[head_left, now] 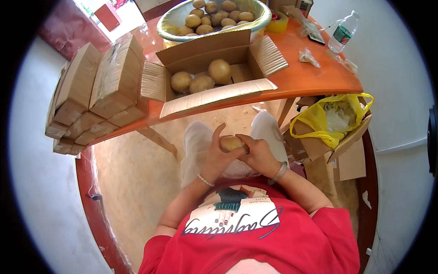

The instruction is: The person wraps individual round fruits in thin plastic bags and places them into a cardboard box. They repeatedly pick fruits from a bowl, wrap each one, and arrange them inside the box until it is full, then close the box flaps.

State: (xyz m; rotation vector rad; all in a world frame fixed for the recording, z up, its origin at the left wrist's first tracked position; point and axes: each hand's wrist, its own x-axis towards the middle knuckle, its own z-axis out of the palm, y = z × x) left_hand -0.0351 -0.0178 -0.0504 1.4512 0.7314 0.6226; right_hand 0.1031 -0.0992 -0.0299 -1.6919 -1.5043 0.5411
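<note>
Above my lap, a round brown fruit (230, 143) with a glossy surface, apparently in clear film, sits between both hands. My left hand (216, 156) cups its left and near side, with one finger raised away from it. On the other side, my right hand (259, 153) grips it with thumb and fingers. Beyond my knees, an open cardboard box (219, 90) rests at the table's near edge with its flaps spread. Inside are several similar fruits (201, 84), grouped at the left and middle.
A basin (162, 29) lined with yellow plastic holds several fruits on the orange table (308, 80). Closed cartons (116, 78) are stacked at left. A water bottle (342, 34), tape roll (278, 23) and phone (316, 38) lie at right. Below hangs a yellow bag (309, 120) in a carton.
</note>
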